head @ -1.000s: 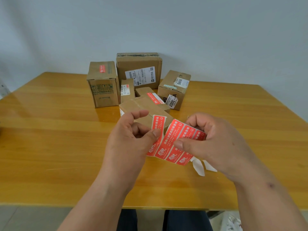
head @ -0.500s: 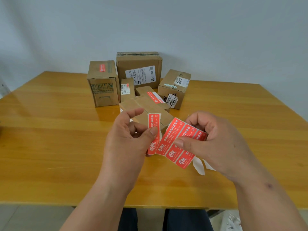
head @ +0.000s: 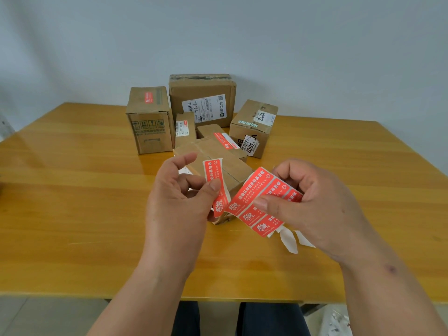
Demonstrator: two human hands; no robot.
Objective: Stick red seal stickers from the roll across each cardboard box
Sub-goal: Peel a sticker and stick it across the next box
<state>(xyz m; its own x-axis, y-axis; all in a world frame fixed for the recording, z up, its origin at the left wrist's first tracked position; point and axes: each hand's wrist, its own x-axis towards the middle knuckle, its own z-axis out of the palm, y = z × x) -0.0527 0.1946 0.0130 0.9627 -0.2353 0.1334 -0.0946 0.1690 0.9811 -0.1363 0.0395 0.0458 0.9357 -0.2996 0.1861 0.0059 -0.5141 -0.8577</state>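
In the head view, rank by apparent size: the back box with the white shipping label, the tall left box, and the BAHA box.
1. Back box, largest.
2. Tall left box and BAHA box: too similar to separate, and they stand at different angles.

A wooden table (head: 72,190) with open surface along its whole left side, its right side, and the near edge. A cluster of cardboard boxes blocks the far middle: a tall box (head: 149,122) at far left, a large box (head: 202,98) behind, a tilted box (head: 253,127) at right, small ones between. The nearest box (head: 232,170) lies just beyond both hands, which are raised above the table's centre. Backing paper scraps (head: 289,241) lie near right.
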